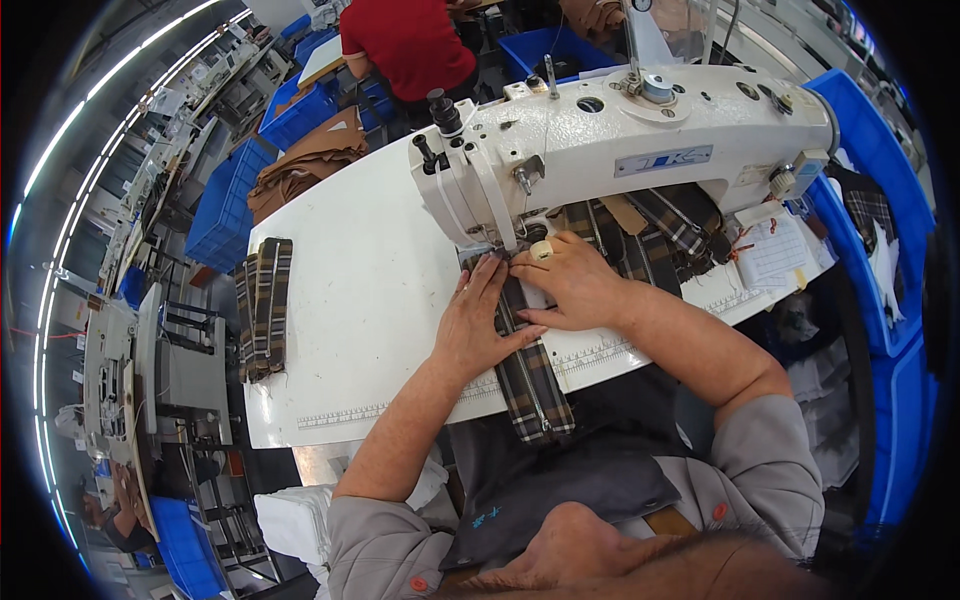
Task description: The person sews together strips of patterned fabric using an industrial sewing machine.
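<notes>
At the white industrial sewing machine (660,130), a plaid strip with a lengthwise zipper (535,400) runs under the needle area and over the front table edge. My left hand (475,320) lies on it near the presser foot, fingers extended. My right hand (575,285), a cream band round one finger, presses beside the needle area, fingers bent but apart, thumb reaching across toward my left thumb. My fingertips partly hide the presser foot. More plaid zipper pieces (680,220) lie bunched behind my right hand.
Stacked plaid strips (262,310) lie on the white table (340,260) at left, a paper sheet (770,250) at right. Blue bins (890,320) line the right side; another (220,210) and brown fabric (305,160) are back left. A person in red (410,45) works behind the machine.
</notes>
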A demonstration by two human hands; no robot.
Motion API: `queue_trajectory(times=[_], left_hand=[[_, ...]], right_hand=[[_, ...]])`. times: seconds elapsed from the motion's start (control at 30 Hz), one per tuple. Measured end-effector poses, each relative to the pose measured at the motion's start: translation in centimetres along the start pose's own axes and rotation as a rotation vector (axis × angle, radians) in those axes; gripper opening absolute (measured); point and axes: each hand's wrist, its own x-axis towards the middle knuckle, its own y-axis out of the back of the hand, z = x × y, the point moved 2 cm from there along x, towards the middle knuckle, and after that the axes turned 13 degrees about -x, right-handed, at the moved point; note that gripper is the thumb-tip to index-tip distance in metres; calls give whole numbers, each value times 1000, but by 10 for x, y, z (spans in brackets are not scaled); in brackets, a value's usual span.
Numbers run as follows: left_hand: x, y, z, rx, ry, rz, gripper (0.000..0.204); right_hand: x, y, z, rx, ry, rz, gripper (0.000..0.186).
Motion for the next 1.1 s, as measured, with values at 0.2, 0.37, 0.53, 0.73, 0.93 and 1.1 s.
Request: queue_trajectory(times=[0.2,0.37,0.53,0.73,0.93,1.1], left_hand=[[-2,1,2,6,-6,-3,100],[-4,3,2,3,-17,22,94],[-8,4,1,-13,-28,58,84],[-7,6,1,-40,-37,76,67],[-6,8,-1,-59,-60,111,53],[-3,12,-4,-98,12,63,45]], right_hand=[[-1,-1,-1,-14,-6,11,54],[0,1,-2,-8,-10,2,52],[1,-3,-2,11,-6,7,51],[1,-3,-2,7,-9,4,51],[2,1,-2,12,-3,-22,51],[1,0,-2,-6,-15,-42,50]])
